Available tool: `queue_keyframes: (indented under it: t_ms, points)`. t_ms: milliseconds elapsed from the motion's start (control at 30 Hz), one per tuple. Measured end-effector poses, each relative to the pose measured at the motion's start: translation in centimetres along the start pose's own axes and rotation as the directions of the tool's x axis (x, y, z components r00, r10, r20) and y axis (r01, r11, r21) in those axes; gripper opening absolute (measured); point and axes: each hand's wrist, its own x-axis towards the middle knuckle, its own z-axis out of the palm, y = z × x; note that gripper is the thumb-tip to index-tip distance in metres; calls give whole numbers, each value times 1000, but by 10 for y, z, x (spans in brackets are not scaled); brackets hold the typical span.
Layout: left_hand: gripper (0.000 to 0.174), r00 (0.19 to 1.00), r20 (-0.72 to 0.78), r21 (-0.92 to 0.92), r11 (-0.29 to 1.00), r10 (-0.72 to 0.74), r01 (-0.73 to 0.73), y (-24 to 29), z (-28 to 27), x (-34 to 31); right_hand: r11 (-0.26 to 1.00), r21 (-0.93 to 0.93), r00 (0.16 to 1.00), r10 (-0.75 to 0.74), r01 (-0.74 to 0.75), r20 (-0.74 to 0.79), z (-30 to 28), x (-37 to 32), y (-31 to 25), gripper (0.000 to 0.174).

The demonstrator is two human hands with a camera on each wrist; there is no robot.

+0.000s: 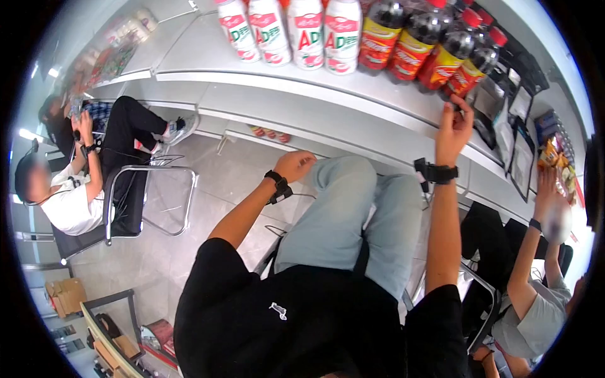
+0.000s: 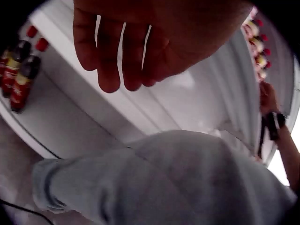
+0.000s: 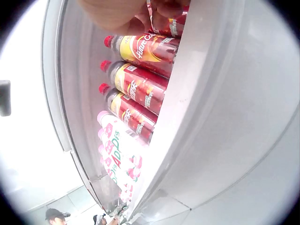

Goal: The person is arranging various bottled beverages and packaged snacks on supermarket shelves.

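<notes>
In the head view the right hand [image 1: 455, 132] is at the shelf edge, fingers bent, by the base of the rightmost cola bottle [image 1: 465, 77]. The right wrist view shows this hand [image 3: 136, 14] over the end cola bottle [image 3: 176, 27]; its fingertips seem to touch it, and the contact is partly hidden. Cola bottles [image 3: 150, 50] with red caps stand in a row beside white bottles [image 3: 119, 152] with pink caps. The left hand [image 1: 295, 166] hangs beside the knee, empty. In the left wrist view that hand [image 2: 126, 47] has its fingers loosely extended, slightly apart.
Black-framed items [image 1: 522, 151] and snack packets [image 1: 554, 151] lie right of the cola. A lower shelf [image 2: 79, 103] holds more cola bottles [image 2: 23, 82]. The person's legs [image 1: 340, 214] are under the shelf edge. One person sits at left [image 1: 75, 201], another at right [image 1: 529, 315].
</notes>
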Motion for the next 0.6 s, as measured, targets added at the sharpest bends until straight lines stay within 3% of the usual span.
queue_keyframes:
  t_ms: [67,133,167,233,267,300,367,400,467,500,600]
  points:
    - [32,979,-109,22,984,-171,175,-66,-1,-4,998,52,1000,-22,23,-10,6,0,-8,14]
    - [46,941,-328,179,973,-81,146,-125,2,0,998,50,1000,-28,28,10,9,-2,-13,11]
    - [51,922,-371,197,960,-115,199,-146,6,7,999,30,999,-36,36,9,8,-1,-12,10]
    - [52,904,-426,289,943,-27,164,-180,7,21,994,106,998,-45,41,32,8,-3,-11,4]
    - [49,886,-446,191,953,-127,233,-181,3,33,999,32,998,-29,27,50,5,-3,-11,7]
    - [47,866,-499,358,920,42,161,-179,2,36,999,-42,999,-18,19,36,6,-5,-17,6]
    - [46,852,-519,236,947,-66,217,-164,-3,37,998,-54,999,-11,13,35,7,-5,-14,3]
    - [53,774,-597,23,961,-209,277,-121,-12,35,997,-81,1000,15,-14,15,9,-7,-18,2]
    - [63,728,-684,230,936,-38,266,-152,1,40,997,-79,1000,6,-6,3,13,-6,-23,3]
    - [59,694,-715,158,950,-79,271,-149,2,42,997,-69,1000,19,-18,13,13,-7,-24,3]
    - [59,705,-679,-6,963,-203,271,-177,18,42,997,-81,1000,14,-13,7,13,-6,-18,3]
